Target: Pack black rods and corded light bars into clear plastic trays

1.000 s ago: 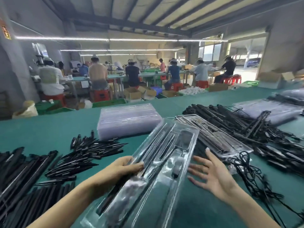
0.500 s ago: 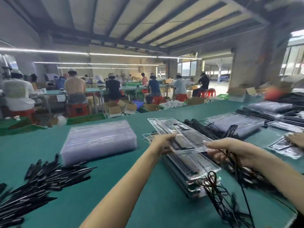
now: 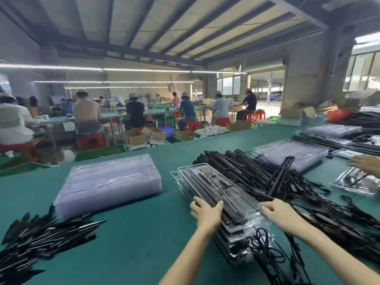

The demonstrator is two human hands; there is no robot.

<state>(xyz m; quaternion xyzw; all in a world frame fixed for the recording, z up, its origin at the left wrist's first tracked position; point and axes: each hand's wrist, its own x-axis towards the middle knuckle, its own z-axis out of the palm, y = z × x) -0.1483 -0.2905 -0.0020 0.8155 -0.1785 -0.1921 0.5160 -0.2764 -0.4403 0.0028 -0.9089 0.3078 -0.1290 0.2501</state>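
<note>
A clear plastic tray (image 3: 213,185) filled with black rods and a light bar lies on top of a stack of filled trays (image 3: 232,246) right of centre. My left hand (image 3: 205,212) grips the top tray's near left edge, thumb on top. At the tray's near right edge my right hand (image 3: 281,218) holds on with curled fingers. Behind and to the right of the stack spreads a tangled pile of corded light bars (image 3: 257,171). Loose black rods (image 3: 41,235) are heaped at the far left. Empty clear trays (image 3: 109,182) stand stacked left of centre.
The green table (image 3: 144,233) carries a second stack of clear trays (image 3: 292,155) at the back right. Another person's hand (image 3: 366,164) works over a tray (image 3: 353,182) at the right edge. Loose cords (image 3: 265,251) hang off the stack's near end. Workers sit at benches behind.
The filled tray went from in front of me onto the stack of filled trays at the right. Both hands now hold its near end, and my view has turned right.
</note>
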